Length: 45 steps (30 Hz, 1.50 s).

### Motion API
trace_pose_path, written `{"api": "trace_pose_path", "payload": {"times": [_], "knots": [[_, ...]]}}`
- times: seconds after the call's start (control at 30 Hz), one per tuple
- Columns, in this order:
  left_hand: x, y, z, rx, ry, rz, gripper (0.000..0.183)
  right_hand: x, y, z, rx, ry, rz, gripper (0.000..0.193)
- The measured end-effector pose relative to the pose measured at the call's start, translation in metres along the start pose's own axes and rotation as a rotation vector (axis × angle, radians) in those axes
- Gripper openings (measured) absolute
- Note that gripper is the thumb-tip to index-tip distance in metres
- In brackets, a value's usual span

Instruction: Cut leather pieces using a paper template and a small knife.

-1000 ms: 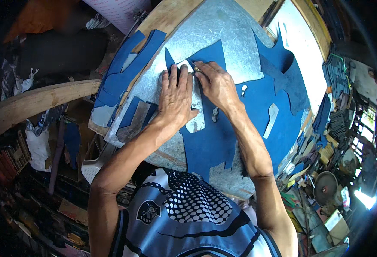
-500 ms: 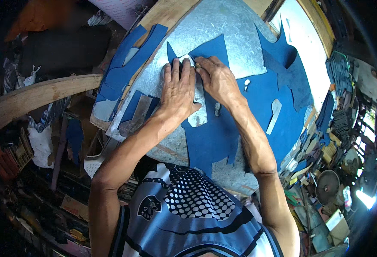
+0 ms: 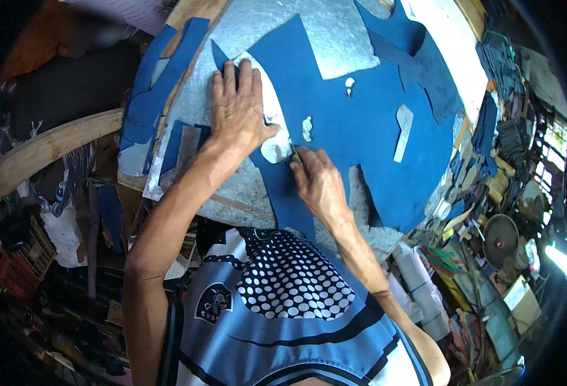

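Observation:
My left hand (image 3: 237,112) lies flat with fingers stretched out, pressing a long pale template (image 3: 276,143) with a rounded lower end. The template rests on a large sheet of blue leather-like material (image 3: 328,116). My right hand (image 3: 321,183) is closed on a small thin cutting tool (image 3: 295,154), mostly hidden by the fingers. Its tip is beside the template's lower end, at the right edge. A narrow bent pale template (image 3: 402,132) lies on the sheet to the right. Two small whitish lumps (image 3: 307,128) sit nearer the hands.
The sheet lies on a scuffed metal-topped board (image 3: 344,48). Blue cut strips (image 3: 184,58) lie at its left edge. A curved wooden beam (image 3: 52,145) comes in from the left. Stacked dark pieces (image 3: 499,58) and a round disc (image 3: 501,236) crowd the right side.
My right hand has moved from the template's far end down its right side to the near end. My left hand stays flat on the template; the whole view has shifted slightly.

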<state>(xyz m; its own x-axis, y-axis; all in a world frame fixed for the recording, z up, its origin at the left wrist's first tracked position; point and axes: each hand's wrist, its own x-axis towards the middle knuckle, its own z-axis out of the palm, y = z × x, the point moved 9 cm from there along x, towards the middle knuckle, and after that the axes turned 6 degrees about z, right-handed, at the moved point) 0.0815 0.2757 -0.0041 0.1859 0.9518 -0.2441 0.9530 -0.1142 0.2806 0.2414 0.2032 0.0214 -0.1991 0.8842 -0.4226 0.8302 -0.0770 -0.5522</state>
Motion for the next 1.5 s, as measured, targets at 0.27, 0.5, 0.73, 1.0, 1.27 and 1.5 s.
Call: {"api": "trace_pose_path", "payload": {"times": [0.27, 0.5, 0.73, 1.0, 1.27, 1.5], "knots": [[0.004, 0.002, 0.004, -0.002, 0.013, 0.021, 0.108, -0.027, 0.017, 0.001, 0.0, 0.04, 0.027, 0.028], [-0.006, -0.005, -0.009, -0.024, 0.098, 0.063, 0.103, -0.021, 0.025, -0.006, 0.101, -0.066, 0.082, 0.03], [-0.009, -0.008, -0.005, -0.054, 0.078, 0.015, 0.093, 0.078, -0.038, -0.074, 0.009, 0.057, -0.313, 0.025], [-0.012, -0.008, -0.008, -0.025, 0.082, 0.006, 0.087, 0.188, -0.138, -0.024, -0.365, -0.212, -0.915, 0.025], [-0.011, -0.01, -0.006, -0.048, 0.063, 0.013, 0.085, 0.206, -0.139, -0.001, -0.49, -0.398, -0.919, 0.026], [-0.011, -0.008, -0.008, -0.068, 0.07, 0.018, 0.085, 0.201, -0.142, 0.001, -0.522, -0.383, -1.0, 0.027]]}}
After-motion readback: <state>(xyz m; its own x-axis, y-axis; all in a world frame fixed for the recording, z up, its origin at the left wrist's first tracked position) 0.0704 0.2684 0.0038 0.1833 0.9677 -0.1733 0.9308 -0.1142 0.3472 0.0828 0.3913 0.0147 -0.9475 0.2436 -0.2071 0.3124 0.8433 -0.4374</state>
